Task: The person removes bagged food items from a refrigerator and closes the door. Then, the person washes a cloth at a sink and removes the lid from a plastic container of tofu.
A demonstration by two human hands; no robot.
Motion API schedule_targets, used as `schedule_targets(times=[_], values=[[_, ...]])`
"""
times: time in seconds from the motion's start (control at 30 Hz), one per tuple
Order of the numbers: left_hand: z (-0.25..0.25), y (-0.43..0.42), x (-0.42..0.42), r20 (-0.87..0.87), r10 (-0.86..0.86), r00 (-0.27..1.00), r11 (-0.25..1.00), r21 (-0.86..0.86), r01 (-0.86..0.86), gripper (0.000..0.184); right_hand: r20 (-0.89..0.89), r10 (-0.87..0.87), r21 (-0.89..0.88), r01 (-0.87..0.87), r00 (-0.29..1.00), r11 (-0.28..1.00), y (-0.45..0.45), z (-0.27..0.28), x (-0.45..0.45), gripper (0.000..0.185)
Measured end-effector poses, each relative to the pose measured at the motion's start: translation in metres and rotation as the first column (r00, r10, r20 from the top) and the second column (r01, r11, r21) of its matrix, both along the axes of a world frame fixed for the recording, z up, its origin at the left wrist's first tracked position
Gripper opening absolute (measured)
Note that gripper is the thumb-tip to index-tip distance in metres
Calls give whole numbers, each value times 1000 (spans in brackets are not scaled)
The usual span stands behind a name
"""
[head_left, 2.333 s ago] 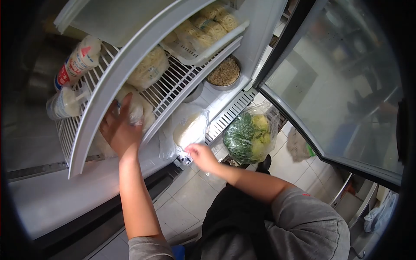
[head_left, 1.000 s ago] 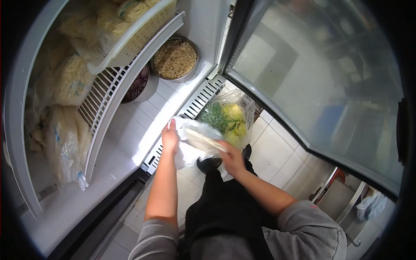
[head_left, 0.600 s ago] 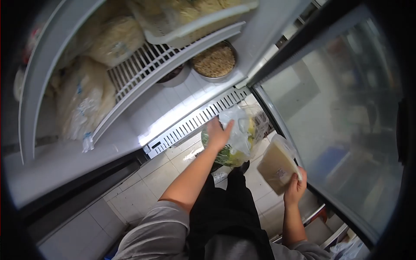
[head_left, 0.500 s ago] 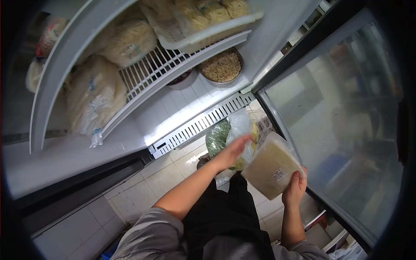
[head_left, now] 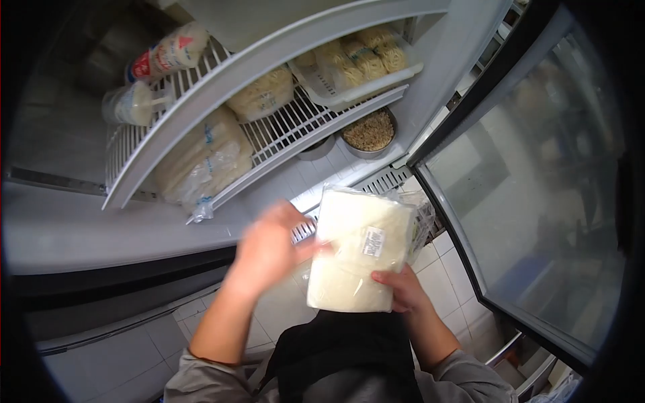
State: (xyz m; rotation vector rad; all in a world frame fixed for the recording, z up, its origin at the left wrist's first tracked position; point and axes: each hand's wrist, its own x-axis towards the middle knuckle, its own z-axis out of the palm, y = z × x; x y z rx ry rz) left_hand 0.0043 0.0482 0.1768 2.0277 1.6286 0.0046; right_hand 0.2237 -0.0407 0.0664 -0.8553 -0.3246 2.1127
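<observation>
A flat, cream-coloured rectangular pack (head_left: 349, 282) in clear plastic, with a small white printed label, is held up in front of my body. My right hand (head_left: 401, 287) grips its lower right edge, the thumb lying on the front face. My left hand (head_left: 269, 245), smeared by motion, is at the pack's left side with thumb and fingers apart. Its thumb tip reaches the pack's left edge; whether it touches is unclear.
The fridge's upper wire shelf (head_left: 282, 127) holds a tray (head_left: 356, 94) of bundled noodles, a bag of pale food (head_left: 205, 158) and bottles (head_left: 171, 54). Below stands a metal bowl (head_left: 369, 132) of brown bits. At right is the open glass door (head_left: 524, 181).
The pack has risen and moved left, turning more upright, with my right hand still gripping it. My left hand has come up and left from near the bags on the floor.
</observation>
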Motion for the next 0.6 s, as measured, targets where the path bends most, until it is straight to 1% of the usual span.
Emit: schedule_targets(times=[0.07,0.1,0.13,0.2,0.23,0.27,0.3,0.33,0.37,0.4,0.43,0.47,0.5,0.53,0.6], values=[[24,37,-22,-109,14,994,954,300,20,20,-35,-71,-52,70,997,996,4,3,-19,47],[22,59,-33,-49,-159,986,890,425,164,21,-27,-94,-80,92,995,993,6,7,-28,45],[11,80,-45,-14,-333,943,787,546,287,22,-33,-100,-67,98,994,993,7,8,-36,45],[-4,106,-71,-213,-427,879,788,390,477,27,-78,-217,31,220,973,975,12,13,-51,42],[1,111,-74,-285,-479,830,768,321,554,27,-85,-220,49,225,972,973,16,21,-56,42],[4,114,-78,-296,-480,826,759,332,561,27,-30,-269,122,270,963,955,19,31,-61,41],[8,115,-78,-388,-509,768,720,297,627,26,31,-323,195,312,946,930,23,38,-66,39],[14,115,-77,-475,-530,702,683,250,686,26,29,-330,204,318,943,926,27,45,-70,39],[19,118,-80,-551,-525,648,696,161,700,28,52,-363,271,337,930,902,32,52,-72,38],[20,120,-84,-554,-521,650,690,174,702,28,74,-396,339,350,915,873,39,59,-77,37],[21,120,-86,-575,-524,629,686,154,712,31,95,-471,375,407,877,833,45,64,-84,34],[22,121,-88,-596,-526,607,681,133,720,34,93,-473,388,406,876,827,51,67,-90,34],[31,122,-83,-660,-539,523,710,-22,704,42,98,-464,374,400,880,837,58,68,-93,33],[35,121,-80,-665,-534,523,709,-16,705,42,100,-454,352,395,886,849,64,69,-95,32],[35,115,-78,-651,-453,609,789,26,614,41,89,-443,386,379,892,841,69,68,-103,32]])
